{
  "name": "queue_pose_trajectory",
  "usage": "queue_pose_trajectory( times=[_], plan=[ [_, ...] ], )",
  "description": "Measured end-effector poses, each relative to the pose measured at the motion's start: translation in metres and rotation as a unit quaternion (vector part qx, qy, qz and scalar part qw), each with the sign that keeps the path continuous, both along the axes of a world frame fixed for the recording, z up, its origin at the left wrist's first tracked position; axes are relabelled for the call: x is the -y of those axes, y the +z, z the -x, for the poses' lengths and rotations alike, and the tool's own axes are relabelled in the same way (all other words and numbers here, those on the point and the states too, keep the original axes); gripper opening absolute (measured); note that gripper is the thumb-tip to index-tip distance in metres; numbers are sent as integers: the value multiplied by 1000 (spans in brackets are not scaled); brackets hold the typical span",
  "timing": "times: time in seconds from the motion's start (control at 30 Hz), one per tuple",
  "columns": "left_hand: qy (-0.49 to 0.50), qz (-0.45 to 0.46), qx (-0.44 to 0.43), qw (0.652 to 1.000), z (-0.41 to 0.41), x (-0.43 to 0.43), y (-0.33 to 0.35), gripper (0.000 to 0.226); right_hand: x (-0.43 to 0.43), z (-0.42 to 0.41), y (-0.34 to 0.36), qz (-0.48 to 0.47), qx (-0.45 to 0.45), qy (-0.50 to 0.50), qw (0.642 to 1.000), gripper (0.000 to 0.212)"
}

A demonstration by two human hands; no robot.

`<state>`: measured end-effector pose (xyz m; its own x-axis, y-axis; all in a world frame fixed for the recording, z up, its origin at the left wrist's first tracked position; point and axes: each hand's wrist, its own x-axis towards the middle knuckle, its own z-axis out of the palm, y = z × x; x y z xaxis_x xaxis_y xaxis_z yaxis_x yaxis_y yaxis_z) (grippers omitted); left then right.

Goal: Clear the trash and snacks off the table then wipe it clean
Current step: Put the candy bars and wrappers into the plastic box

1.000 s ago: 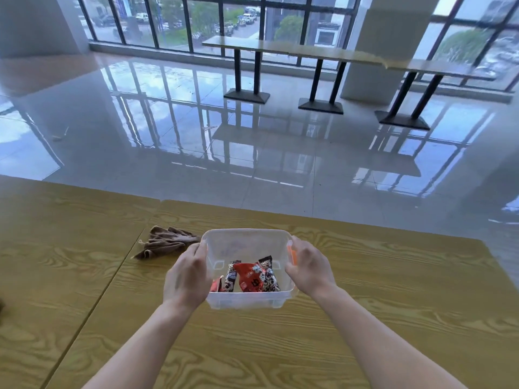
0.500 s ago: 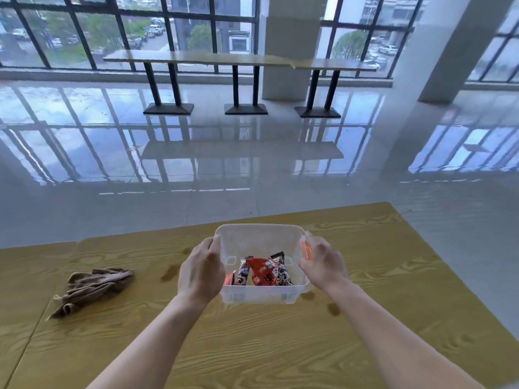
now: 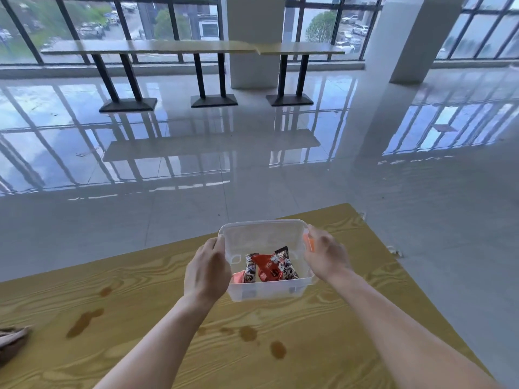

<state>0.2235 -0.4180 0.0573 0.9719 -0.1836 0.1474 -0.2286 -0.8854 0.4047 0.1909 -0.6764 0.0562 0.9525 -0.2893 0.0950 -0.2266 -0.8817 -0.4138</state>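
A clear plastic box point(image 3: 266, 290) with an orange side clip holds several snack packets point(image 3: 268, 268), red, black and white. My left hand point(image 3: 206, 272) grips its left wall and my right hand point(image 3: 325, 255) grips its right wall, holding the box just above the wooden table point(image 3: 140, 346) near the table's far right corner. Brown liquid stains point(image 3: 84, 321) mark the tabletop left of the box, and more stains point(image 3: 276, 349) lie below it. A brown cloth point(image 3: 12, 339) lies at the table's left edge, mostly cut off by the frame.
Glossy tiled floor point(image 3: 280, 178) lies beyond the table's far and right edges. Long bar tables point(image 3: 196, 49) on black legs stand by the windows. A white pillar point(image 3: 407, 40) rises at the right.
Both hands have carried the box rightward along the table toward its far right corner. The cloth has slid to the left edge of view. Stains on the tabletop have come into sight.
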Motion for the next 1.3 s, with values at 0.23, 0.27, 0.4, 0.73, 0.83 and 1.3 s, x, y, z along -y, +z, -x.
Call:
queue_pose_trajectory(
  times=[0.23,0.27,0.4,0.73,0.83,1.3],
  plan=[
    [-2,4,-8,1000,-41,69,-15,48,66,-43,-8,-4,-9,0,1000,33],
    [-2,6,-9,1000,-47,77,-17,49,74,-49,-10,-6,-14,1,1000,33],
    [-3,4,-19,1000,-67,107,-24,52,102,-77,-16,-17,-22,9,1000,33],
    [4,-4,-35,999,-99,143,-47,50,133,-123,-40,-17,-24,17,999,23],
    [-2,-4,-36,999,-101,146,-51,48,136,-125,-46,-12,-25,19,999,26],
    [-34,3,-35,999,-101,133,-36,59,128,-118,-34,-10,-90,7,996,66]
  ],
)
